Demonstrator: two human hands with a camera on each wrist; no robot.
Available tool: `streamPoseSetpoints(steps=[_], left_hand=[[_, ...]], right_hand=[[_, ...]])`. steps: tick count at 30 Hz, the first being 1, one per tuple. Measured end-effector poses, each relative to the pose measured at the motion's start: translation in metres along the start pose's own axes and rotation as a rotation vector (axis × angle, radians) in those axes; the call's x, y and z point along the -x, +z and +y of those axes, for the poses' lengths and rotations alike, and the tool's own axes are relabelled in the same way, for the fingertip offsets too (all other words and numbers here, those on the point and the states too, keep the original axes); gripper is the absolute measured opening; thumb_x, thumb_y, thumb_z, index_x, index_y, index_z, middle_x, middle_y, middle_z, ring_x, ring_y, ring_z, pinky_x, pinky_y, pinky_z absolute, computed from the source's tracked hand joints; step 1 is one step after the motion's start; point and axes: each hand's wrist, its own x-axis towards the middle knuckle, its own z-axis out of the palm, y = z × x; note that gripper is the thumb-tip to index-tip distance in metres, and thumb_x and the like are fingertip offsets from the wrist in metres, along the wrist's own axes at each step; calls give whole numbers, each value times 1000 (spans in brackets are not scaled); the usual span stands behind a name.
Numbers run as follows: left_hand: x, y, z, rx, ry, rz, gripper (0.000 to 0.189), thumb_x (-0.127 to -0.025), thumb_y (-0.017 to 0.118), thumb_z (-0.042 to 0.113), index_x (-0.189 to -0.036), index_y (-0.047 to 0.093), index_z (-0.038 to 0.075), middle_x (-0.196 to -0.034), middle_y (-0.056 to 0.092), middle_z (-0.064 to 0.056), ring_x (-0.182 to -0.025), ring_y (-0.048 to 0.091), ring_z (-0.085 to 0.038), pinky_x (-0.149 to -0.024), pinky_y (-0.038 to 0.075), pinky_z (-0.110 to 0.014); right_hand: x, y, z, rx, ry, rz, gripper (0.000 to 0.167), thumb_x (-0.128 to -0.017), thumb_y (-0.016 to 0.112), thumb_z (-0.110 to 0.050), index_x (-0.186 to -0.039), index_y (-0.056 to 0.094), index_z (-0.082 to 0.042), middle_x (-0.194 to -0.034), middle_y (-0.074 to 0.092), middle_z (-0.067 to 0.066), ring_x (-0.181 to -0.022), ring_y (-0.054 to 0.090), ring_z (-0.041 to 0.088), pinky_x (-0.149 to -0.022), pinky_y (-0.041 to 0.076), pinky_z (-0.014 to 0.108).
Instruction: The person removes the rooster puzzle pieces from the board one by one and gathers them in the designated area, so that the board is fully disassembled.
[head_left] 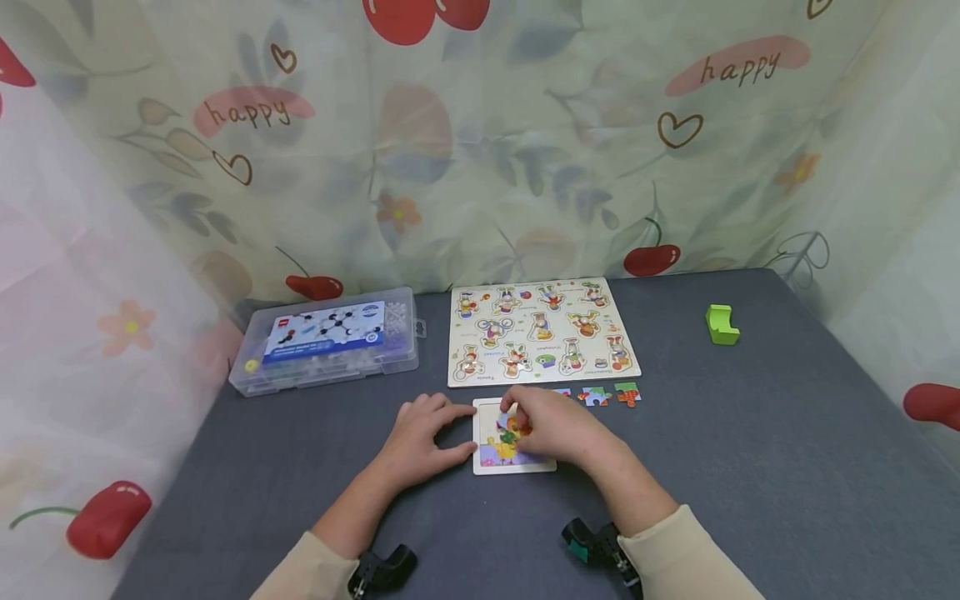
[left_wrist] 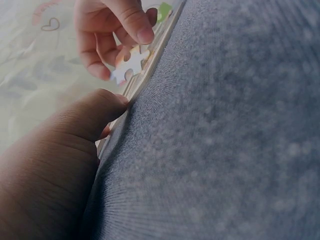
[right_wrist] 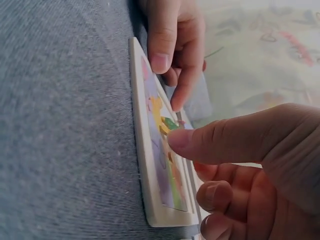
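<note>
A small jigsaw tray [head_left: 517, 471] with a pale rim lies on the table, its lower part filled with colourful pieces showing a yellow figure. My left hand [head_left: 420, 437] is at the tray's left edge, thumb and index finger spread apart and touching the rim. Over the tray, my right hand [head_left: 558, 425] pinches a jigsaw piece [left_wrist: 134, 65] between thumb and fingers. The left wrist view shows that piece tilted, its pale side facing the camera. Behind the tray lie loose jigsaw pieces [head_left: 596, 396], one partly covered by the right hand.
A large board [head_left: 447, 367] with cartoon animal figures lies just behind the loose pieces. To its left is a clear plastic case [head_left: 397, 350] with a blue label. A green block [head_left: 722, 325] stands at the back right. Patterned curtain [head_left: 487, 208] hangs behind the table.
</note>
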Motion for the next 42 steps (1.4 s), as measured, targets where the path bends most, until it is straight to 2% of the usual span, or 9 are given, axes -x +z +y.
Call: streamPoseSetpoints(steps=[11,21,27,31,42], left_hand=[[0,0,1,4,-3,3,46,-92,75,48,-133,70,27,-95,52,10,-76,36,-9,-73,29,-34],[0,-1,2,6,5,12,46,-92,75,47,-133,70,27,-96,55,9,-77,38,-9,-73,30,-35],[1,-1,2,4,8,20,45,-92,75,47,-133,70,27,-97,55,9,-77,38,-9,-73,30,-34],[0,-2,3,6,6,16,45,-92,75,46,-133,70,26,-97,55,8,-77,37,-9,-73,30,-35],[-1,-2,3,-6,-4,0,45,-92,74,47,-132,70,26,-96,53,8,-77,37,-10,-73,30,-35]], right_hand=[[0,-1,-2,-23,-39,-11,33,-87,76,-2,-117,67,-12,-78,55,-2,-67,51,14,-66,42,34],[-3,0,-2,23,-156,-2,29,-90,70,-2,-119,74,-7,-76,54,-5,-69,51,11,-65,42,31],[-1,-2,-4,41,-146,17,31,-90,71,-5,-121,74,-8,-79,56,-8,-72,53,11,-66,44,32],[2,-7,-7,9,-136,41,34,-91,71,-6,-125,74,-10,-83,59,-11,-73,53,11,-66,45,32],[22,-40,-16,-58,-221,143,34,-92,77,-7,-126,75,-9,-92,66,-10,-69,51,9,-63,47,28]])
